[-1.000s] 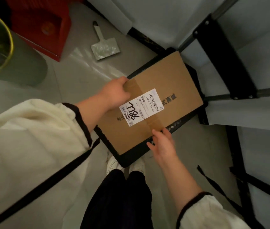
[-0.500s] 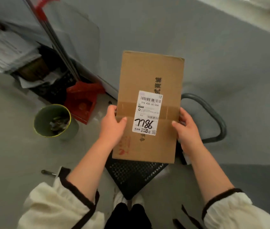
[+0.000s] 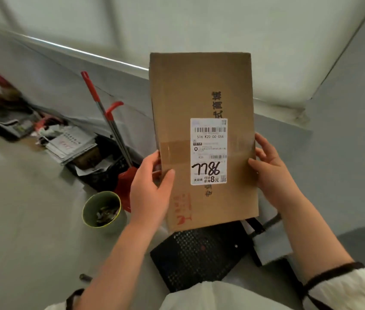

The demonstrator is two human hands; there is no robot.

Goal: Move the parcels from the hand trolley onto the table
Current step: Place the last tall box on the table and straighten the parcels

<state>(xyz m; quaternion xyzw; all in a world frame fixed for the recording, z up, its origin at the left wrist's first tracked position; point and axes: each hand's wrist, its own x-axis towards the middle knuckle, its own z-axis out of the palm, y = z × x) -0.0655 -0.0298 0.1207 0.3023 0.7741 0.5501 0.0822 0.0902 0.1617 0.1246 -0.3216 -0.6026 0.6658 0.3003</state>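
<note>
Flat brown cardboard parcel w/ white label point(image 3: 201, 97) held upright above black perforated trolley deck point(image 3: 199, 253); your left hand point(image 3: 149, 191) and right hand point(image 3: 272, 175) grip its long edges, fingers point(image 3: 263, 144) curled round. Risk: grip sits low, box may tip fwd or slip on fast swing.

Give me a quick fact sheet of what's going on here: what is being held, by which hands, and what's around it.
Held item: cardboard parcel, upright, label facing the camera
Label text: handwritten 7786
Left hand: grips the parcel's left edge, thumb on the front
Right hand: grips the right edge
Below: black perforated trolley deck, parcel held above it
Nearby floor: green bin, red-handled broom
</note>
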